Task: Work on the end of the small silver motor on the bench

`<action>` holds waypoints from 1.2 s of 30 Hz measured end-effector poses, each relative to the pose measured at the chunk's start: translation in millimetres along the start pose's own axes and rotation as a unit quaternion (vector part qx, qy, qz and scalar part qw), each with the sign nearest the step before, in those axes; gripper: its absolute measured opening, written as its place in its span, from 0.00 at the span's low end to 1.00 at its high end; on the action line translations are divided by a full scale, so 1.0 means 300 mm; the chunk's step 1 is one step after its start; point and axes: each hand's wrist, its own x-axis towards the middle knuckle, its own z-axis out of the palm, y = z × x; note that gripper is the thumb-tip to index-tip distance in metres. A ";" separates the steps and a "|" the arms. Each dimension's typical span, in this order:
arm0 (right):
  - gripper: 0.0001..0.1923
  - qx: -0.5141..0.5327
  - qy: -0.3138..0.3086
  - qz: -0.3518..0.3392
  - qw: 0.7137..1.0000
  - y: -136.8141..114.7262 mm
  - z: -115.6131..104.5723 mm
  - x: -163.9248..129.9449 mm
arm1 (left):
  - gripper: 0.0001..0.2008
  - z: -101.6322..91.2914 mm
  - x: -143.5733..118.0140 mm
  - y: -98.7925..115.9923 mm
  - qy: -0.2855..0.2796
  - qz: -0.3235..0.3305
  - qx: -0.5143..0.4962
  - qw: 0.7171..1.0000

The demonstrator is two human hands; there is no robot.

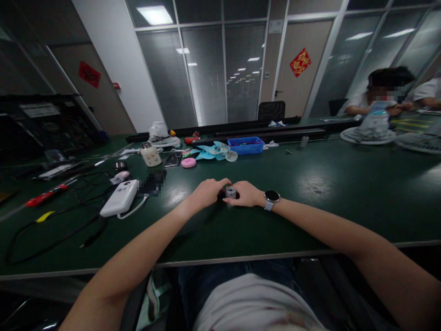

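Both my hands meet over a small grey cylindrical part (230, 191) that rests on the dark green table (327, 193). My left hand (206, 192) closes around its left side, fingers curled over a dark piece beneath. My right hand (245, 194), with a watch (272, 197) on the wrist, pinches the part from the right. The part's underside is hidden by my fingers.
To the left lie a white power bank (119, 198) with cable, black wires (51, 239), a red-handled tool (44, 196) and a pink disc (188, 162). Farther back sit a light blue fan blade (213, 151), a blue tray (245, 145) and a cream device (150, 154). Another person (379, 103) sits far right.
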 end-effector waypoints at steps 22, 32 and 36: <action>0.24 -0.012 0.002 0.011 1.000 0.003 0.004 0.002 | 0.14 0.003 0.025 0.009 0.187 0.039 -0.226 0.955; 0.24 -0.009 -0.001 0.000 1.000 0.000 -0.002 -0.001 | 0.09 -0.005 0.032 0.003 0.178 0.022 -0.373 0.910; 0.24 -0.013 0.003 0.007 1.000 -0.005 -0.005 -0.002 | 0.10 -0.015 0.032 0.011 0.155 0.024 -0.410 0.898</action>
